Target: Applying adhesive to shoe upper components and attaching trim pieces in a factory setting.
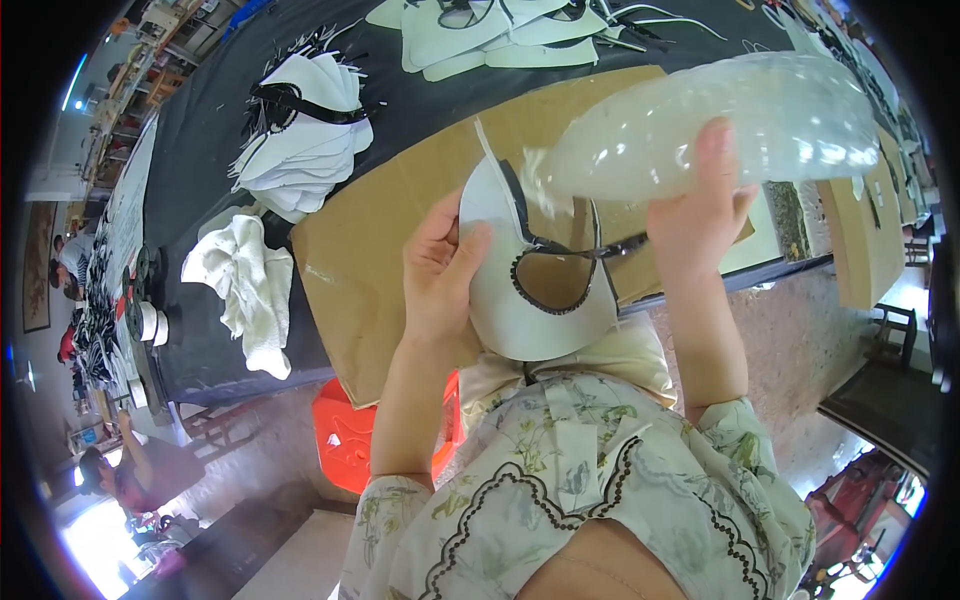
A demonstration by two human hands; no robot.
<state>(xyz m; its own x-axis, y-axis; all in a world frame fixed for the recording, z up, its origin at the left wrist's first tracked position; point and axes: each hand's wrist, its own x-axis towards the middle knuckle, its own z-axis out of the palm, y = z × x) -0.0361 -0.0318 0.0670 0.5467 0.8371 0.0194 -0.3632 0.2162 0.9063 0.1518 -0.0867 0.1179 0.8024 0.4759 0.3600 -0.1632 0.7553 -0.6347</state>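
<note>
My left hand (440,265) grips the left edge of a white shoe upper (500,290), thumb on its face, over the table's near edge. Black straps cross the upper, and a rounded cutout in it has a black beaded-looking rim. My right hand (700,215) is closed on a large, clear ribbed plastic bottle (640,130), thumb lying over its near side. The bottle lies tilted sideways, its narrow end to the left above the upper. A black strap (628,245) runs from the upper up to my right hand; whether the fingers touch it, I cannot tell.
Brown cardboard (370,240) covers part of the dark tabletop (390,110). Stacked white uppers (300,150) stand at left, more pieces (500,40) at the back. A crumpled white cloth (245,285) lies left. Below is a red plastic stool (340,435). A person (135,470) sits far left.
</note>
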